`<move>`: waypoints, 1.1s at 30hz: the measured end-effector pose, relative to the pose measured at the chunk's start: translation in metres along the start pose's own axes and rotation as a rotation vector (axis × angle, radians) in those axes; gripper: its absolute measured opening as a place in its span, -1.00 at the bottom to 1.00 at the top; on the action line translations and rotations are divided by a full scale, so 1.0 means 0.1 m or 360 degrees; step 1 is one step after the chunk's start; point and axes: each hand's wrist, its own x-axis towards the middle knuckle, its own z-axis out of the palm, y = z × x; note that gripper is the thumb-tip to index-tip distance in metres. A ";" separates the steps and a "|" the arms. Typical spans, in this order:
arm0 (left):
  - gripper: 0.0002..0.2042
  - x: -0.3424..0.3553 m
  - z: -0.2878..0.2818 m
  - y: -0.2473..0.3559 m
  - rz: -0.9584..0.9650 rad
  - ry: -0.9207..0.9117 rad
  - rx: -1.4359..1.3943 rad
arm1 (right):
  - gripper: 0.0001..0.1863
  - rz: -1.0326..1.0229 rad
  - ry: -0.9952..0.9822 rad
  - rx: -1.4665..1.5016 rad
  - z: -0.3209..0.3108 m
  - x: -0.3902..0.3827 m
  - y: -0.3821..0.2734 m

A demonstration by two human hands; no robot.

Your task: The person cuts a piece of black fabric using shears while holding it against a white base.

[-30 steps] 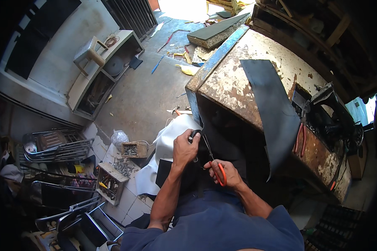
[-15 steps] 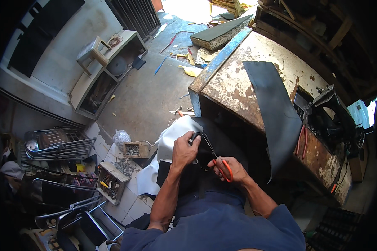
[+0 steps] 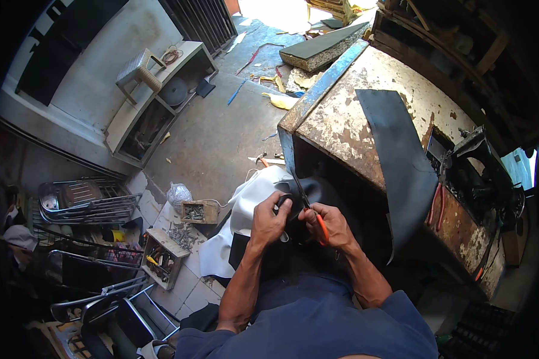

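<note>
My left hand (image 3: pixel 268 222) is closed, thumb and fingers pinching a small piece of black sheet material (image 3: pixel 285 202) over my lap. Close on its right, my right hand (image 3: pixel 334 228) grips scissors by their orange handles (image 3: pixel 323 228). The long dark blades (image 3: pixel 300 188) point away from me and pass beside the black piece. Whether they touch it, I cannot tell. White sheet material (image 3: pixel 245 202) drapes over my lap under the left hand, with more black material around it.
On the worn table (image 3: pixel 341 134) at right lie a long black sheet (image 3: pixel 401 158) and red-handled pliers (image 3: pixel 437 203), beside a black sewing machine (image 3: pixel 491 170). At left stand wooden boxes of hardware (image 3: pixel 161 263), metal frames (image 3: pixel 93 203) and a stool (image 3: pixel 139 73). A hammer (image 3: pixel 262 160) lies ahead.
My right hand has come closer to the left, and the scissors now stand more upright beside the black piece. Both hands have moved slightly; the whole view has shifted a little.
</note>
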 end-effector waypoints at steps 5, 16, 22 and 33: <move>-0.85 0.00 -0.14 0.04 0.0014 0.0055 -0.0047 | -0.41 -0.0140 -0.0733 0.0348 -0.30 -0.10 -0.25; -0.84 0.03 -0.16 0.08 -0.0077 0.0303 0.0046 | -0.53 -0.0500 0.0090 -0.1058 -0.41 0.41 -0.62; -0.77 0.06 -0.06 0.10 -0.0028 -0.0101 0.0047 | -0.56 -0.0600 0.0352 -0.0608 -0.45 0.34 -0.20; -0.70 0.21 -0.13 0.00 -0.0244 0.0063 -0.0239 | -0.48 -0.0039 0.0106 -0.0270 -0.05 -0.29 -0.19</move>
